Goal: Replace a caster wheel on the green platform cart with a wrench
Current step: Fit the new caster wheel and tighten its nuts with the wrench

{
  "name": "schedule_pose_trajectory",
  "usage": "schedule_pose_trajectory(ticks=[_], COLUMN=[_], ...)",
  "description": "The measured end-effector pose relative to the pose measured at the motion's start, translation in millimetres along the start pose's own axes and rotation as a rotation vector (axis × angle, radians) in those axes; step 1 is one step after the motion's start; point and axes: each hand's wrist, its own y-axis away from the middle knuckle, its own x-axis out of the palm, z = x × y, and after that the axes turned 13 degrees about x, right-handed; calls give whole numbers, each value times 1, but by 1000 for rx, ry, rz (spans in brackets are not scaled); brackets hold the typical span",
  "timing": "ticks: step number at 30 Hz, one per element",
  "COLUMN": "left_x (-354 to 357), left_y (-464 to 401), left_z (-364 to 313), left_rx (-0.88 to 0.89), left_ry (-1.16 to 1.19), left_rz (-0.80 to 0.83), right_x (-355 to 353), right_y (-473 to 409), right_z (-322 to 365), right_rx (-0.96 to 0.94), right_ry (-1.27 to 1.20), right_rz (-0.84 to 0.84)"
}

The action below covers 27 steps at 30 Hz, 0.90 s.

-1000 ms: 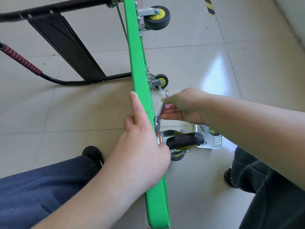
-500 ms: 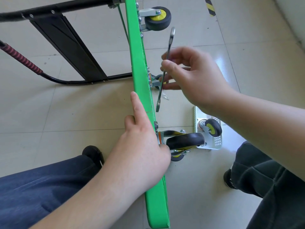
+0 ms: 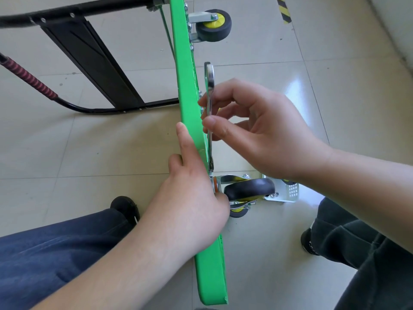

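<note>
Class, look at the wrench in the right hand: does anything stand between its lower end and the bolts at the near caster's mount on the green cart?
Nothing visible does. The right hand pinches the wrench beside the green cart, its lower end just above the near caster mount. The left hand grips the deck below.

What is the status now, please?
Right hand pinches wrench, lower end at caster mount. Left hand grips green cart. Nothing blocking.
</note>
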Motion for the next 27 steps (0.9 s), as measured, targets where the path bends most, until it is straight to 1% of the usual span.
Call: schedule_pose_trajectory(ticks=[3,8,16,19,21,27], left_x=[0,-1,-1,-1,-1,-2], left_y=[1,1,1,1,1,1], left_z=[-1,-1,-1,-1,-2,-3], left_rx=[5,-17,-23,-36,-35,-41], left_ry=[1,1,6,-16,-34,-42], left_rz=[6,16,14,19,26,36], right_x=[0,1,5,7,7,9], right_y=[4,14,10,2,-6,-31], right_z=[2,-2,-7,-10,-14,-30], right_rx=[-43,-136,-69,2,89,499], right_ry=[41,131,87,21,-42,-279], right_rz=[1,62,30,5,-22,-62])
